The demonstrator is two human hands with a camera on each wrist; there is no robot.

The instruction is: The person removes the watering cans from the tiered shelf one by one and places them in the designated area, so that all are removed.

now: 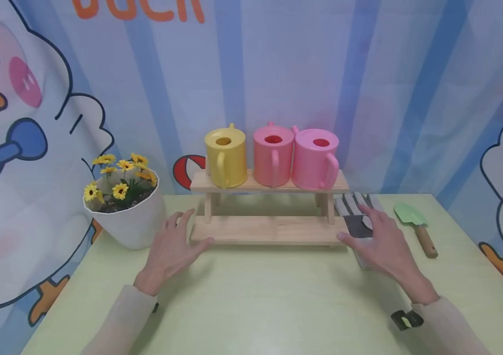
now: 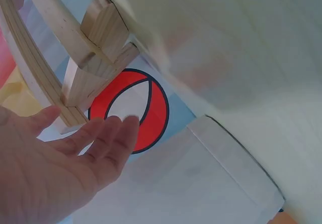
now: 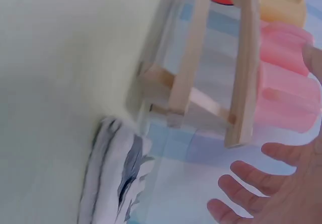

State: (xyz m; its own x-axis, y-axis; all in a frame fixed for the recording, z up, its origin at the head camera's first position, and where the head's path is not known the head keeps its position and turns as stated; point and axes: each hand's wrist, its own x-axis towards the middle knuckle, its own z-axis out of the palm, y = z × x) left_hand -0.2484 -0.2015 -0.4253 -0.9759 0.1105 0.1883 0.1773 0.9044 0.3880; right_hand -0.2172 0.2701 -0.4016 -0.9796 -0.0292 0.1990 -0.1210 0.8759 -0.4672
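Note:
A two-tier wooden stand (image 1: 269,230) is on the table, with a yellow watering can (image 1: 233,165), a coral-pink one (image 1: 262,162) and a lighter pink one (image 1: 311,162) side by side on its upper shelf. My left hand (image 1: 172,249) hovers at the stand's left end, its fingers spread and nothing in them. At the right end is my right hand (image 1: 384,244), also spread and holding nothing. Whether either hand touches the wood is hard to tell. In the right wrist view the fingers (image 3: 251,178) lie apart, below the light pink can (image 3: 289,98).
Left of the stand is a white pot (image 1: 133,227) of yellow flowers (image 1: 120,190). Partly behind my right hand lie striped grey-and-white gloves (image 1: 353,217). A small trowel (image 1: 426,241) with a green blade is farther right. A printed curtain (image 1: 295,64) hangs behind the table.

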